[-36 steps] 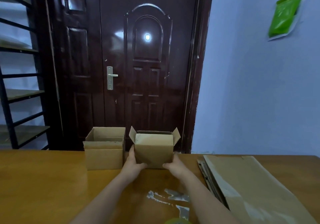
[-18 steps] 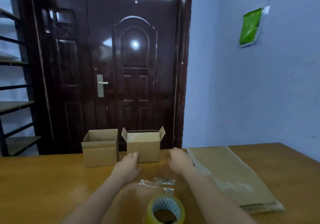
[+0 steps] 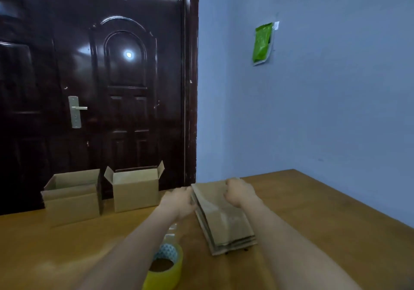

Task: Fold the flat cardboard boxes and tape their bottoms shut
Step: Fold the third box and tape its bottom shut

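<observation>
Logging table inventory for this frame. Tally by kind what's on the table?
Folded cardboard boxes, open tops: 2
Stack of flat cardboard boxes: 1 (sheet count unclear), left hand and right hand at its far end
Roll of tape: 1
Total: 4

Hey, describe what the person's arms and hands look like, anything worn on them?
Both forearms are bare as far as the frame shows: no sleeves in view. The left hand and right hand wear no gloves, and no watch or bracelet shows at either wrist. Rings cannot be ruled out; the fingers are blurred.
</observation>
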`<act>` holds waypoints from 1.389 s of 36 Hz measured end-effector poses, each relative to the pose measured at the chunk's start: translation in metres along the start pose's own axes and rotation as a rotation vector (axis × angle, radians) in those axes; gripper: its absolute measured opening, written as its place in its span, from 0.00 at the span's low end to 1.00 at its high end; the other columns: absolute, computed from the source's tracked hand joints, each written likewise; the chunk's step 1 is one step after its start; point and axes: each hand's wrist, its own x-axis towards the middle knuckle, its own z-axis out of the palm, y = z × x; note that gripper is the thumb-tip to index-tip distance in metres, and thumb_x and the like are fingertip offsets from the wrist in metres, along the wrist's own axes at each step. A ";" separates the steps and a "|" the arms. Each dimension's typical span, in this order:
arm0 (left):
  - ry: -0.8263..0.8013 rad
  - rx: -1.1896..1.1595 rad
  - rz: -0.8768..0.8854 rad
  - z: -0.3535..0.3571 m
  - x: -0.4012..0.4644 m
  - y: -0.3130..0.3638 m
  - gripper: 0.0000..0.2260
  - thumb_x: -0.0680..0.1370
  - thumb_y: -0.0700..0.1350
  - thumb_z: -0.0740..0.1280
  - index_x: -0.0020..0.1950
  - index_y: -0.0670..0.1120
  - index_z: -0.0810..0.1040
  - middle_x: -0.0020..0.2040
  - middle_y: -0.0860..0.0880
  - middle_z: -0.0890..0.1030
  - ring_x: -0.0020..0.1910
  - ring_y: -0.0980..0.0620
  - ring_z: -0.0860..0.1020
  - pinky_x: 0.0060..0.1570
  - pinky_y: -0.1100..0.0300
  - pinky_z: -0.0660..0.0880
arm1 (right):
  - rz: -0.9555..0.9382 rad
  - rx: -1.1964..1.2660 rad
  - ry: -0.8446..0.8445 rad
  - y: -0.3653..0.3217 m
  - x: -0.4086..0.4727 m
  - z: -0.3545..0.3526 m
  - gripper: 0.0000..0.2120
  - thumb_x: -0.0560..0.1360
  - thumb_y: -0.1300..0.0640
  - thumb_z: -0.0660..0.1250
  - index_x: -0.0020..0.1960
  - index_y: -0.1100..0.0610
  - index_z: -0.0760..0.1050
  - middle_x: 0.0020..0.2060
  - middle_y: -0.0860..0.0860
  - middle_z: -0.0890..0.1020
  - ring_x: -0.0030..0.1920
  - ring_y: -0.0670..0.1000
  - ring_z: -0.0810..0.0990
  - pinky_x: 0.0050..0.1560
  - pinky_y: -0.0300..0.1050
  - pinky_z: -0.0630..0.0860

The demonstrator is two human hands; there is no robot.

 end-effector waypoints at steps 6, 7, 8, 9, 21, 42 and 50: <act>-0.140 -0.258 -0.031 0.022 0.004 0.021 0.25 0.79 0.57 0.58 0.72 0.48 0.63 0.67 0.46 0.71 0.62 0.46 0.72 0.58 0.53 0.72 | 0.261 0.057 -0.135 0.071 -0.013 0.009 0.22 0.79 0.50 0.56 0.69 0.60 0.63 0.66 0.58 0.69 0.66 0.58 0.68 0.64 0.54 0.69; -0.157 -0.319 -0.038 0.026 0.004 0.022 0.24 0.79 0.57 0.59 0.72 0.48 0.64 0.66 0.46 0.72 0.61 0.46 0.72 0.58 0.53 0.72 | 0.302 0.090 -0.156 0.079 -0.015 0.012 0.24 0.79 0.49 0.55 0.71 0.60 0.61 0.68 0.58 0.67 0.67 0.59 0.67 0.65 0.55 0.68; -0.166 -0.377 -0.046 0.028 0.004 0.024 0.23 0.79 0.56 0.59 0.71 0.47 0.65 0.65 0.46 0.73 0.60 0.47 0.73 0.59 0.52 0.72 | 0.337 0.132 -0.169 0.086 -0.016 0.017 0.26 0.80 0.48 0.54 0.74 0.60 0.57 0.70 0.59 0.65 0.69 0.60 0.65 0.67 0.56 0.66; -0.171 -0.422 -0.051 0.030 0.004 0.026 0.23 0.79 0.55 0.59 0.70 0.46 0.65 0.65 0.46 0.73 0.60 0.47 0.73 0.60 0.52 0.72 | 0.364 0.181 -0.175 0.091 -0.018 0.021 0.28 0.81 0.47 0.51 0.76 0.60 0.52 0.72 0.59 0.63 0.70 0.61 0.63 0.68 0.56 0.65; -0.082 -0.682 -0.107 0.031 0.001 0.046 0.22 0.81 0.51 0.59 0.72 0.44 0.64 0.63 0.45 0.72 0.52 0.52 0.72 0.49 0.62 0.70 | 0.400 0.374 -0.017 0.091 -0.025 0.038 0.25 0.81 0.45 0.45 0.67 0.61 0.67 0.59 0.58 0.76 0.58 0.59 0.75 0.61 0.55 0.71; 0.294 -1.350 -0.097 -0.062 0.000 0.036 0.30 0.74 0.32 0.69 0.72 0.49 0.63 0.60 0.47 0.73 0.47 0.54 0.75 0.39 0.65 0.74 | 0.346 1.071 0.406 0.063 0.006 -0.062 0.10 0.77 0.63 0.60 0.54 0.60 0.78 0.57 0.54 0.79 0.56 0.54 0.75 0.59 0.48 0.70; 0.465 -1.265 0.005 -0.140 -0.012 0.011 0.28 0.73 0.26 0.65 0.69 0.48 0.69 0.57 0.46 0.76 0.46 0.50 0.78 0.42 0.56 0.79 | 0.252 0.942 0.435 0.019 0.012 -0.090 0.16 0.74 0.61 0.63 0.62 0.58 0.74 0.63 0.55 0.74 0.62 0.55 0.71 0.61 0.47 0.68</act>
